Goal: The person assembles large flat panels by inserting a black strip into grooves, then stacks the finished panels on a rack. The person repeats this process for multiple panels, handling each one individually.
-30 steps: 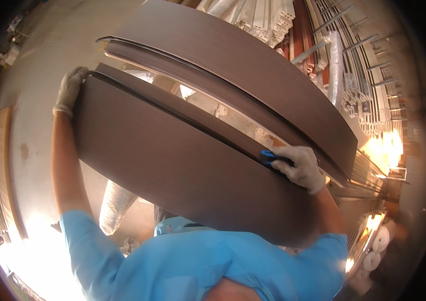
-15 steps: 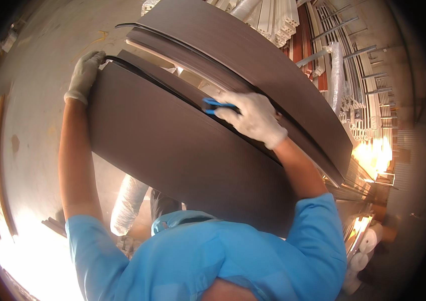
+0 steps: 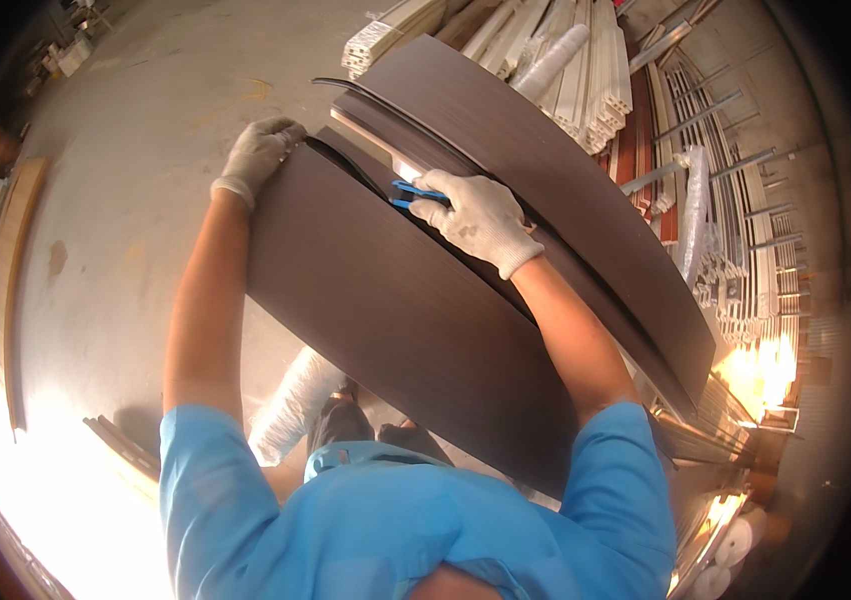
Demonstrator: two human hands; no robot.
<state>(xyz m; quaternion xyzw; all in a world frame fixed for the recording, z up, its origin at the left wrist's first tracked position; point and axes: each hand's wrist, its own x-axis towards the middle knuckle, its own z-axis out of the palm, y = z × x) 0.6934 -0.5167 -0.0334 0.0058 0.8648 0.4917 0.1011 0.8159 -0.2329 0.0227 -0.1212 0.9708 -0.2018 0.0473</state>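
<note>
My left hand (image 3: 263, 155), in a whitish work glove, grips the upper left corner of a dark brown panel (image 3: 395, 290) that slants across in front of me. A thin black strip (image 3: 350, 168) runs along the panel's far edge and starts beside those fingertips. My right hand (image 3: 477, 220), also gloved, is closed around a small blue tool (image 3: 415, 192) with two prong-like blue parts. It holds the tool over the strip at the panel's far edge. The tool's exact kind is unclear, and the glove hides part of it.
Beyond lies a second dark brown panel (image 3: 535, 150) with a black strip along its near side. Bundled white profiles (image 3: 585, 90) and racks of long stock (image 3: 735, 200) stand at the far right. A plastic-wrapped roll (image 3: 295, 400) is near my legs, and boards (image 3: 20, 270) lean at left.
My right hand with the blue tool has moved along the panel's far edge toward my left hand. The left hand keeps its corner. The whole view has shifted somewhat.
</note>
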